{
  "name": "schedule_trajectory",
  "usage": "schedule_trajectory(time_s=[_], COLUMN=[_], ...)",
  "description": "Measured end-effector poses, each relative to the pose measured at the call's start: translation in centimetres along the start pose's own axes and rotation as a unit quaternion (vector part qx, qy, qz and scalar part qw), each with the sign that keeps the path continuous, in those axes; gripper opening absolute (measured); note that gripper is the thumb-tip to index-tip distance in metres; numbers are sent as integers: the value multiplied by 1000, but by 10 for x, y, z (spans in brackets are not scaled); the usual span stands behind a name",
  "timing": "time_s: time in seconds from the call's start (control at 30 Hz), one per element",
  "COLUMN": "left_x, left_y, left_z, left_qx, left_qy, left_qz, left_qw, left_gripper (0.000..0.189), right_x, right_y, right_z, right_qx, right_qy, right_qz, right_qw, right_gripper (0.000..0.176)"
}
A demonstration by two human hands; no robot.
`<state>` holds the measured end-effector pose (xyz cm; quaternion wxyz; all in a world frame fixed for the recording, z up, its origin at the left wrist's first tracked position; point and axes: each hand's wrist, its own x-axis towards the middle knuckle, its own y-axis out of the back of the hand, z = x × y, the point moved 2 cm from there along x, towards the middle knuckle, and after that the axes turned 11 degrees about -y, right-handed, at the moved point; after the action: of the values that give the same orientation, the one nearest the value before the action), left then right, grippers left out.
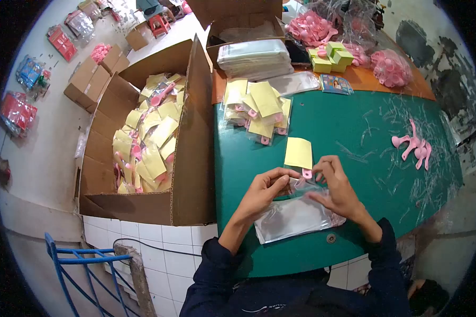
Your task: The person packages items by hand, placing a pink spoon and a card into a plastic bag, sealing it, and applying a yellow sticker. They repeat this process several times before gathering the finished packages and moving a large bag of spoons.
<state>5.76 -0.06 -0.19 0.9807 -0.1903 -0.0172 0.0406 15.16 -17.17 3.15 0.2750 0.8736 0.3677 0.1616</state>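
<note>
A clear plastic bag (304, 185) holding a yellow card (299, 154) and a pink measuring spoon (307, 173) lies in front of me on the green table. My left hand (267, 191) pinches the near end of this bag between thumb and forefinger. Just over the bag's right side is my right hand (337, 189), fingers curled and thumb apart from them; nothing clear shows between them. Below both hands lies a stack of flat clear bags (293, 221). Most of the spoon is hidden behind the card.
Left of the table stands a large carton (194, 137) with many packed bags (153, 153). More filled bags (262, 108) pile at the back. Loose pink spoons (415, 145) and clear plastic strips (407, 185) lie right. Yellow card blocks (333, 55) sit behind. A blue metal frame (71, 260) stands lower left.
</note>
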Motion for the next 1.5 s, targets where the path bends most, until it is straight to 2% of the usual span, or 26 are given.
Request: schedule_trajectory(time_s=[0.07,0.17,0.2,0.3,0.33,0.43,0.53,0.67,0.77,0.93,1.03,1.13,1.27,1.33,1.43,1.5], left_x=[-2,-6,-5,-3,-1,2,4,6,6,7,8,7,8,8,7,6], left_y=[-1,0,2,-3,-4,-9,-9,-8,-8,-3,-1,-6,-3,-2,-1,-3], left_z=[11,21,17,12,6,6,4,3,-1,-9,-14,-5,-12,-11,-13,-11], left_qx=[18,2,50,282,335,352,396,409,409,443,353,339,330,345,357,322], left_qy=[1,44,41,28,14,-85,-117,-108,-88,-43,-48,-25,-32,-40,-88,-52], left_qz=[-50,-76,-72,-89,-80,-53,-29,-18,-3,12,37,78,63,40,29,43], left_qw=[999,996,995,955,939,930,910,906,908,896,934,937,941,937,929,944], left_gripper=[25,32,38,37,35,25,16,15,18,20,22,26,29,29,34,38], right_x=[0,2,2,1,1,2,4,3,5,7,9,10,10,11,11,10], right_y=[-5,2,3,4,4,4,5,1,-3,-8,-11,-14,-14,-15,-15,-16], right_z=[7,13,16,24,26,28,31,47,47,44,43,44,46,43,41,41], right_qx=[36,58,55,86,120,166,167,191,294,249,254,248,207,234,241,234], right_qy=[-35,-5,-4,-19,-34,-75,-114,-108,-226,-239,-241,-242,-227,-237,-240,-240], right_qz=[11,1,-7,-31,-41,-50,-54,-52,-64,-18,4,23,10,8,4,-2], right_qw=[999,998,998,996,991,982,978,974,927,939,937,938,952,943,940,942], right_gripper=[31,16,16,14,14,13,12,10,10,11,12,14,13,13,20,26])
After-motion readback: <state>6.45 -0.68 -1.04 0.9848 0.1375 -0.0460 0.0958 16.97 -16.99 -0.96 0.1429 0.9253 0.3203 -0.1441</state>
